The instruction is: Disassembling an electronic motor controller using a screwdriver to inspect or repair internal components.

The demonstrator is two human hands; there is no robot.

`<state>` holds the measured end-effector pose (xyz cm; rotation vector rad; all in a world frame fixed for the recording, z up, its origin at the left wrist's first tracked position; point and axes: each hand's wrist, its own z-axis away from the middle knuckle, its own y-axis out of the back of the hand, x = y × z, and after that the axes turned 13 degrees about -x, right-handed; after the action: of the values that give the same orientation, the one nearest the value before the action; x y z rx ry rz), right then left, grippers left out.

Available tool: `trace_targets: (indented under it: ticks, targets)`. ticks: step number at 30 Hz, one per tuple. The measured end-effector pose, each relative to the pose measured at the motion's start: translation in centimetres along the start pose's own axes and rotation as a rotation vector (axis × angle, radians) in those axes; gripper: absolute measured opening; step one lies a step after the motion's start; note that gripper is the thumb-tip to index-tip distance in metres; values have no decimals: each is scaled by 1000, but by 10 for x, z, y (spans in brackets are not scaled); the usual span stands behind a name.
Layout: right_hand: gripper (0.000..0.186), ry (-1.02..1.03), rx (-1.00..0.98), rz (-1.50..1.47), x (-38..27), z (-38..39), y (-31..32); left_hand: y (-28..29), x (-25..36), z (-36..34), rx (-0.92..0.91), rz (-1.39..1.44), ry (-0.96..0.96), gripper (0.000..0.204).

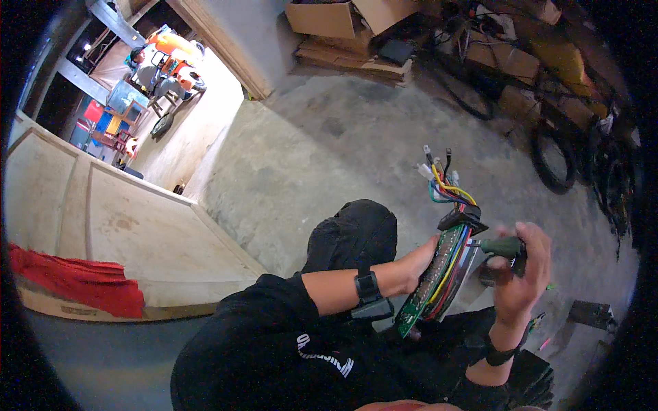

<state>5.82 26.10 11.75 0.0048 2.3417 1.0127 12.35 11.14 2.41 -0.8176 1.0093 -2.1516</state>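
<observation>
A long green circuit board [439, 270] with rows of solder points stands tilted in front of me. My left hand [419, 264] grips it from the left side, its fingers partly hidden behind the board. Coloured wires [449, 188] with connectors and ring terminals come out through a black end cap [463, 218] at the board's far end; more wires run along its right side. My right hand [524, 274] is closed around the dark green handle of a screwdriver [502, 246]. The shaft points left, at the metal strip beside the board near the end cap. Its exact contact is too small to tell.
Bicycle tyres [552, 159], cables and cardboard pile up at the far right. An open cardboard box [329, 19] sits at the back wall. To the left stands a wooden panel [130, 219] with a red cloth [75, 281]. Beyond the doorway is an orange motorcycle [175, 61].
</observation>
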Motion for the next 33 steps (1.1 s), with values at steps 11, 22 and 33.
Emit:
trace_targets:
  ticks: [11,22,33]
  targets:
    - [38,43,-47,-303,7,0,-9,41,-11,-21,-203,-117,-139,47]
    - [46,-178,-64,-198,-11,-18,0,33,-5,-14,-93,-103,-102,43]
    - [43,-108,-133,-203,3,-12,12,2,-9,-8,100,-175,-65,38]
